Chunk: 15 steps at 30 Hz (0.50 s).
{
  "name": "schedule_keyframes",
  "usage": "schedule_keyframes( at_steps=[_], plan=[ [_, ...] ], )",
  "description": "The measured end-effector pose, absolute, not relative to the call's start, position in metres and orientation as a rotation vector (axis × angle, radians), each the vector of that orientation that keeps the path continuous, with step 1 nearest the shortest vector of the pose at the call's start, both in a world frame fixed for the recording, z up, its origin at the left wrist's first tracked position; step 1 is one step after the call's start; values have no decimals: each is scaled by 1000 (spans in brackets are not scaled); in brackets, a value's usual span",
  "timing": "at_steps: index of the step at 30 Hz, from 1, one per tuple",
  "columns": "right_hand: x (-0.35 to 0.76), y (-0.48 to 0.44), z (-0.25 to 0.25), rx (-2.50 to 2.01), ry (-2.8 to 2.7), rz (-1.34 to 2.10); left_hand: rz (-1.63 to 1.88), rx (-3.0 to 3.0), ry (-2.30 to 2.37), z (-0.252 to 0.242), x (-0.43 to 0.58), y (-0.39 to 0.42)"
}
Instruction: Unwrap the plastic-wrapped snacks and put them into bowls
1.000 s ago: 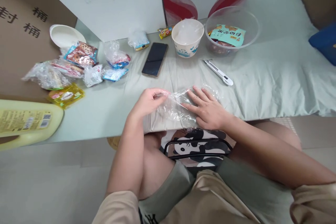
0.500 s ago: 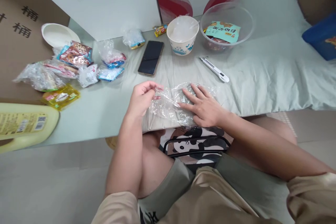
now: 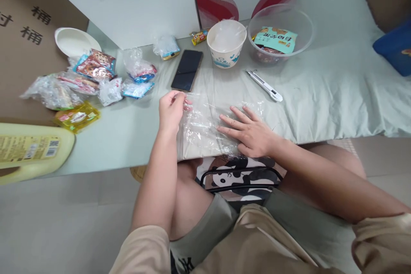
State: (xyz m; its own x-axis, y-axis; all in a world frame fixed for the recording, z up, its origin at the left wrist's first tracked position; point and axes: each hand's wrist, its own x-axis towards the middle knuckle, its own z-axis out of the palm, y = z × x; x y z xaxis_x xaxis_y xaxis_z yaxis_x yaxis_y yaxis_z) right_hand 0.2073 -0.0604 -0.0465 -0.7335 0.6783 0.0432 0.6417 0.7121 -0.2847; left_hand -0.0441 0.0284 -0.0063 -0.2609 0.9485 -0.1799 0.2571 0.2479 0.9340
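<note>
A crinkled, clear plastic bag or sheet [image 3: 202, 126] lies on the pale green cloth by the front edge. Its far left corner is pinched in my left hand [image 3: 171, 109], fingers closed. Flat on its right part rests my right hand [image 3: 252, 132], open with fingers spread. Just beyond the plastic are a dark phone [image 3: 187, 70] and a white utility knife [image 3: 263, 85]. Behind these stand a paper cup [image 3: 226, 53] with clear plastic inside and a translucent bowl [image 3: 305, 30] holding colourful snack packets.
Several crumpled snack wrappers [image 3: 96, 66] and a white oval dish [image 3: 77, 43] are at the left. A yellow jug [image 3: 35, 150] lies at the front left edge. Large boxes [image 3: 247, 0] stand along the back, and a blue container [image 3: 393, 47] is far right.
My left hand has moved slightly left and away from me with the corner, so the plastic lies flatter and wider. My right hand stays pressed on it, almost unmoved.
</note>
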Motion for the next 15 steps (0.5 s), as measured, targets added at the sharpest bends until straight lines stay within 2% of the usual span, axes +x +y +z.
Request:
schedule_keyframes(
  at_steps=[6, 11, 12, 15],
  plan=[
    [205, -63, -47, -1105, -2755, 374, 1024, 1343, 1820, -13, -54, 39],
    [204, -65, -50, -1210, -2680, 373, 1278, 1796, 1810, -7, -42, 5],
    [204, -65, -50, -1211, -2678, 376, 1227, 1941, 1692, -8, -37, -3],
    [204, -64, -51, -1232, -2664, 357, 711, 2281, 1327, -15, -22, -19]
  ],
)
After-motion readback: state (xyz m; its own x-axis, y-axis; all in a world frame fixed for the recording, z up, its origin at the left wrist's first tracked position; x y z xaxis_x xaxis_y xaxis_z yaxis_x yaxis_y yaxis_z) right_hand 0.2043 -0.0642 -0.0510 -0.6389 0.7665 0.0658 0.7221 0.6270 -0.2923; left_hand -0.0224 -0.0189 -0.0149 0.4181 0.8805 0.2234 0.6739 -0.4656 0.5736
